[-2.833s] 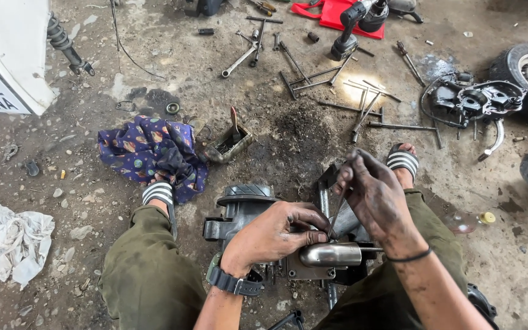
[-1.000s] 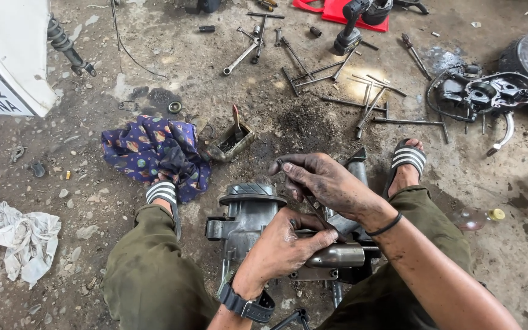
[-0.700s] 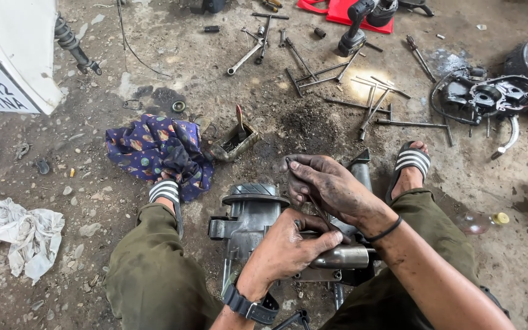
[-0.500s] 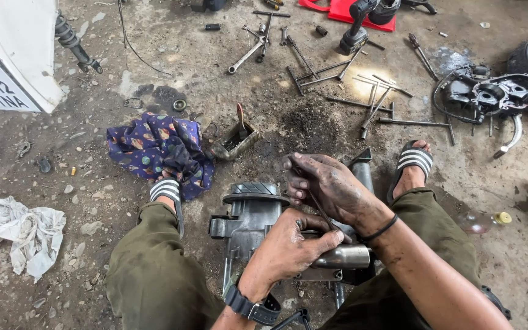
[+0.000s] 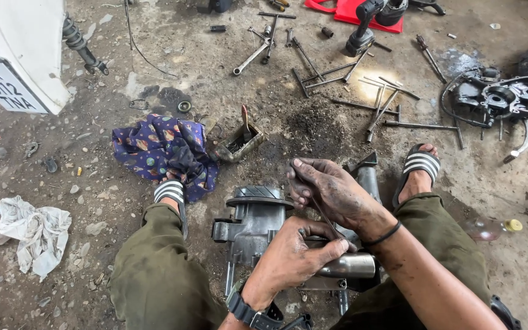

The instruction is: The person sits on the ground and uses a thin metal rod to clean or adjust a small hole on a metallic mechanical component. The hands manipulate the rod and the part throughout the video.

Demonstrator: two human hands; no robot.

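Grease-blackened right hand (image 5: 331,194) pinches a thin metal rod (image 5: 320,208) slanting from centre frame down-right toward the left hand (image 5: 294,256), whose fingers curl over the engine casing (image 5: 255,223) at lower centre.

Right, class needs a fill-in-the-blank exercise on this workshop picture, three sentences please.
1. The left hand wears a ____ on its wrist and rests on the engine block.
2. The right hand pinches a thin metal ____.
3. The patterned blue cloth lies beside the person's ____ foot.

Missing words: watch; rod; left
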